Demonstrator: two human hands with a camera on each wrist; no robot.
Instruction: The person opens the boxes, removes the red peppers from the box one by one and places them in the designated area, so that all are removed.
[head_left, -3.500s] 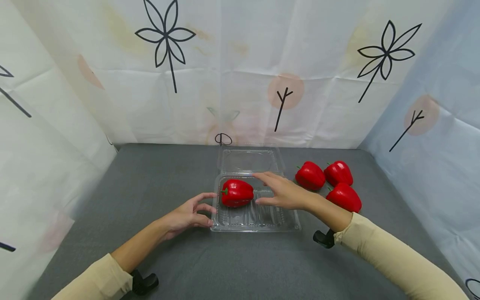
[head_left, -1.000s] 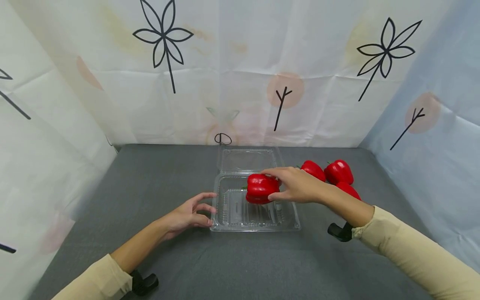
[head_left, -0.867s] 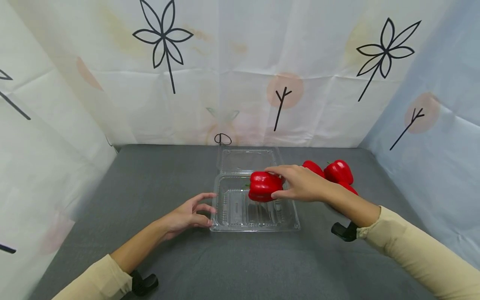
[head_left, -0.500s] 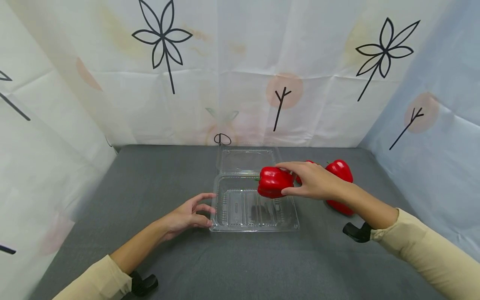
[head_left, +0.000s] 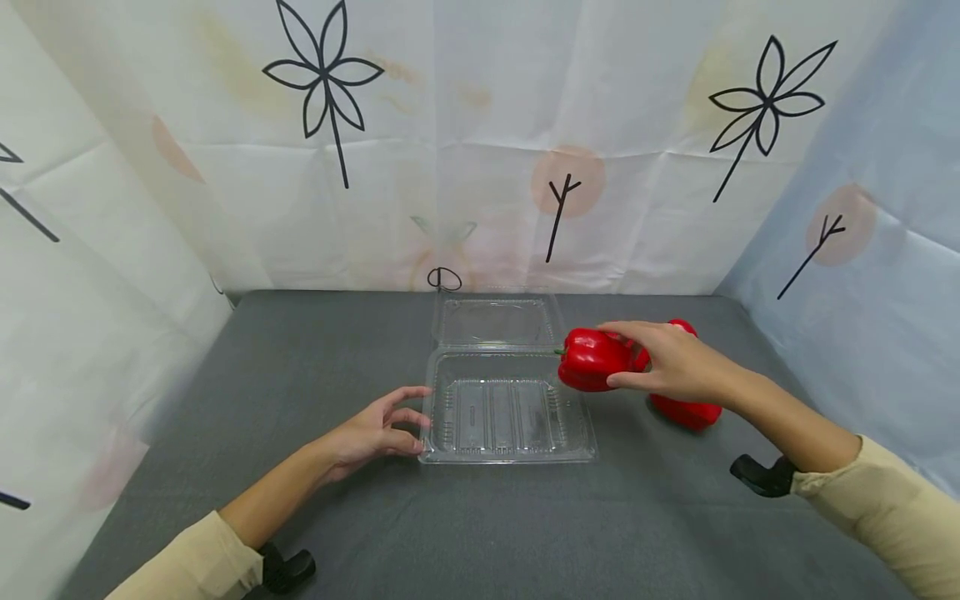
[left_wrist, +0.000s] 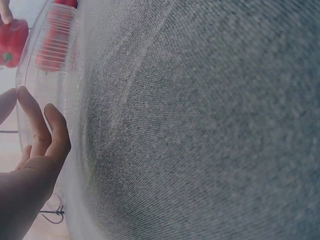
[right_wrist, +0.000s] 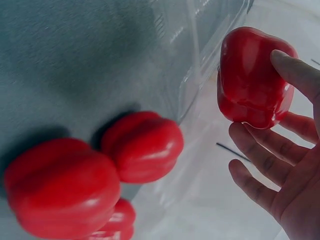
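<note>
My right hand (head_left: 678,362) grips a red bell pepper (head_left: 594,360) by its side, with thumb and fingers spread around it. In the right wrist view that held pepper (right_wrist: 255,77) is off the table. Its green stem points left, and it hangs by the right edge of the clear plastic clamshell container (head_left: 510,458). The container's lid (head_left: 495,321) lies folded back. My left hand (head_left: 375,429) has loosely bent fingers touching the container's left rim, as the left wrist view also shows at the rim (left_wrist: 22,75).
More red peppers lie right of the container, including a near one (head_left: 686,412), partly hidden by my right hand; the right wrist view shows several (right_wrist: 142,147). Grey cloth (head_left: 322,350) covers the table. Patterned curtains (head_left: 480,167) hang behind and at both sides.
My right hand has taken hold of the bell pepper that lay inside the container, lifted it and carried it right, to the container's right edge. My left hand stays at the rim.
</note>
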